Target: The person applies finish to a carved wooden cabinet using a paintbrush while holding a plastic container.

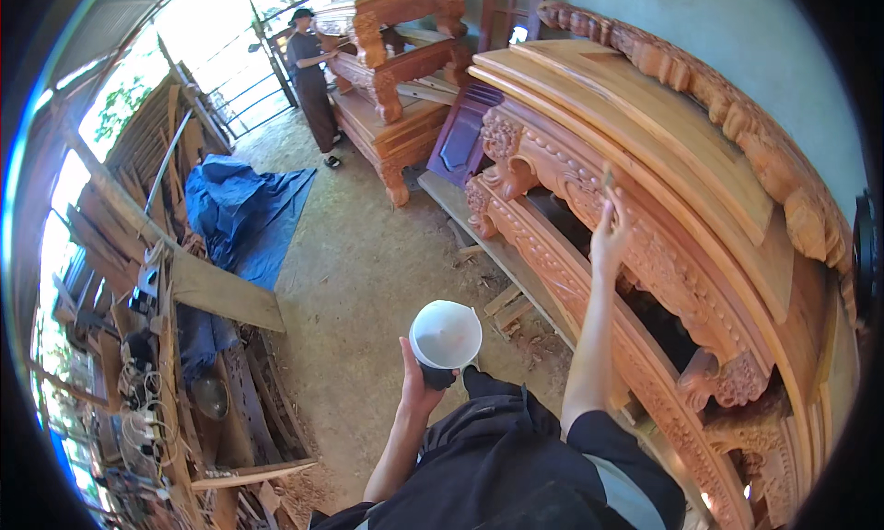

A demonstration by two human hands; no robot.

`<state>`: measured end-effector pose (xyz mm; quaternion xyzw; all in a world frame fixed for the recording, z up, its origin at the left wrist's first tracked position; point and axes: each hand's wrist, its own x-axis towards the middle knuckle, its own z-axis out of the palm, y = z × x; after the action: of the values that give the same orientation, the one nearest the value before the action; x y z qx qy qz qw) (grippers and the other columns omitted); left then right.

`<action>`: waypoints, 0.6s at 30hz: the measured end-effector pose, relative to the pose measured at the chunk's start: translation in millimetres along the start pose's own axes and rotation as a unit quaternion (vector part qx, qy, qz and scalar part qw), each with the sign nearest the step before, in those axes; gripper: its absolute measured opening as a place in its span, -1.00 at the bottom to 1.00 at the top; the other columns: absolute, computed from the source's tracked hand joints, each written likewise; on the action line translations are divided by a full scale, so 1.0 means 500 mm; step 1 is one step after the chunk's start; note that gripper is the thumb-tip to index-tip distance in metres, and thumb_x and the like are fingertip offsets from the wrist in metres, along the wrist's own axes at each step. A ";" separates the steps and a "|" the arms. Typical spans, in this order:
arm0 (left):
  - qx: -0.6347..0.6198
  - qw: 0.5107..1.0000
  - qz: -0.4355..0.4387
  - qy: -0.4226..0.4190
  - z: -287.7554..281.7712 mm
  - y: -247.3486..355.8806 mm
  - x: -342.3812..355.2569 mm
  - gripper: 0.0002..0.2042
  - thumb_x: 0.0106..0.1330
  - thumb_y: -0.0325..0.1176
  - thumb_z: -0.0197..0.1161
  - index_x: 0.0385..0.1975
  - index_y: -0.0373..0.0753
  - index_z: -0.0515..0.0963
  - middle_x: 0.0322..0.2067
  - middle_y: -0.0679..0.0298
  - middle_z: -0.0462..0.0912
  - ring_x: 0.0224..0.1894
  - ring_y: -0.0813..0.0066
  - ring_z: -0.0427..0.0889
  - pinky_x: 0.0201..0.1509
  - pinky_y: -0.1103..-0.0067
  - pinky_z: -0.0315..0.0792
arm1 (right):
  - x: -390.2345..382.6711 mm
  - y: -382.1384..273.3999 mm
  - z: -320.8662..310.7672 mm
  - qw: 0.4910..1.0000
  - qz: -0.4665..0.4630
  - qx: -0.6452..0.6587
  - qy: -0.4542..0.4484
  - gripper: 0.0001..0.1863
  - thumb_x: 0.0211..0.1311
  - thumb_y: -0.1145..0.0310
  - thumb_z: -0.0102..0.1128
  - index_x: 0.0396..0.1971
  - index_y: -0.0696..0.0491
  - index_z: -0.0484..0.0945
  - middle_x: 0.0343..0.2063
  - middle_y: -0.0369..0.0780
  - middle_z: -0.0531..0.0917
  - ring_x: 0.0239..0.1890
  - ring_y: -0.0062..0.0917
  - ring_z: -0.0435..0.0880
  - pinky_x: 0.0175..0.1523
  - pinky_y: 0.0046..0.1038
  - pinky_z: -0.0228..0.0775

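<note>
My left hand [422,390] is wrapped round the side of a white round plastic tub [446,335], held in front of my body with its opening toward me. Its contents look pale, and I cannot make out what they are. My right arm is stretched forward and right, and my right hand [609,239] is raised at the carved wooden frame [562,168] of a large piece of furniture. Its fingers are pinched together around a small tan thing that blends into the wood; I cannot tell its kind.
More carved panels and a long carved rail [700,88] lean along the right wall. Stacked carved tables [391,79] stand ahead, with a person [311,83] in dark clothes beside them. A blue tarp [241,219] lies at left, near scrap boards [226,286] and a cluttered bench with cables.
</note>
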<state>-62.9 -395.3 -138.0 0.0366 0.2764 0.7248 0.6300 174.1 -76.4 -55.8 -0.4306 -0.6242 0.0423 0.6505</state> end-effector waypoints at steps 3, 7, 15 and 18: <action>0.015 1.000 0.024 0.012 -0.016 0.034 0.007 -0.27 0.37 0.44 -0.14 0.26 -0.05 0.38 0.08 0.22 0.58 -0.08 0.26 0.61 -0.31 0.36 0.53 | -0.003 -0.071 0.015 0.991 0.077 0.007 0.112 -0.68 0.41 0.63 0.02 0.09 0.19 0.59 0.15 0.02 0.61 0.17 -0.24 0.63 0.13 -0.35 0.51; -0.017 0.998 0.060 0.014 -0.070 0.062 0.037 -0.25 0.35 0.45 -0.11 0.30 -0.04 0.34 0.14 0.19 0.55 -0.01 0.12 0.61 -0.33 0.38 0.52 | 0.030 -0.068 -0.073 0.910 -0.043 -0.145 0.387 -0.71 0.42 0.65 0.00 0.03 0.22 0.61 0.17 0.03 0.57 0.14 -0.24 0.63 0.15 -0.33 0.49; -0.012 0.997 0.061 0.043 -0.106 0.166 0.144 -0.27 0.38 0.42 -0.14 0.33 -0.01 0.32 0.16 0.19 0.53 0.02 0.13 0.59 -0.31 0.40 0.52 | 0.068 -0.084 0.078 0.928 0.055 -0.159 0.333 -0.71 0.50 0.54 -0.01 0.11 0.23 0.57 0.19 0.10 0.53 0.08 -0.19 0.66 0.08 -0.36 0.52; -0.003 0.999 0.042 0.014 -0.073 0.193 0.211 -0.30 0.40 0.41 -0.17 0.30 -0.01 0.34 0.11 0.23 0.57 -0.03 0.32 0.59 -0.28 0.38 0.55 | 0.088 -0.064 0.200 0.978 -0.034 -0.099 0.181 -0.74 0.47 0.51 0.07 0.07 0.20 0.60 0.14 -0.03 0.61 0.02 -0.28 0.72 0.05 -0.40 0.56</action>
<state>-185.4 -314.8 -156.9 0.0362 0.2813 0.7518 0.5953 83.6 -19.6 -17.3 -0.4714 -0.5117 -0.1204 0.7081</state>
